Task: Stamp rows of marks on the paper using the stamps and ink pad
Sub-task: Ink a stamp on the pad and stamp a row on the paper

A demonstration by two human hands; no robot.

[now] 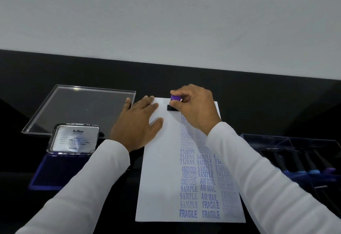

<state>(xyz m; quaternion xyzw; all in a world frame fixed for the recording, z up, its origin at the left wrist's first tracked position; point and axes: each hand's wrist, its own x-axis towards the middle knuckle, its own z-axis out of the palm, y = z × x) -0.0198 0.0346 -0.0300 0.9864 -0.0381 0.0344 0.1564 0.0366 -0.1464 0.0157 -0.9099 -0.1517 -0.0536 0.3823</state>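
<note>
The right hand point(193, 108) pinches a stamp point(175, 102) by its purple knob, thumb and fingers curled round it, with the stamp's black base set down on the paper point(160, 178) near the paper's far edge, at the head of the left column of marks. The left hand point(136, 123) lies flat, fingers straight and spread, its grip holding nothing; it presses on the paper's far left corner, the palm partly over the dark surface point(110, 215). The paper lies lengthwise in the middle of the surface, its right half filled with blue stamped words in columns: FRAGILE, SAMPLE, AMENDED, AIR MAIL, some upside down and some faint or overlapping; its left strip is bare. Toward the left edge of the surface sits the open ink pad point(55, 171), blue pad facing up and the silver lid point(73, 138) standing up behind it. Beyond it, at the far left, is a clear tray point(81, 108). At the right edge a clear box point(299, 158) holds more stamps, dark handles lying side by side, blurred. Both arms wear white sleeves point(273, 184).
</note>
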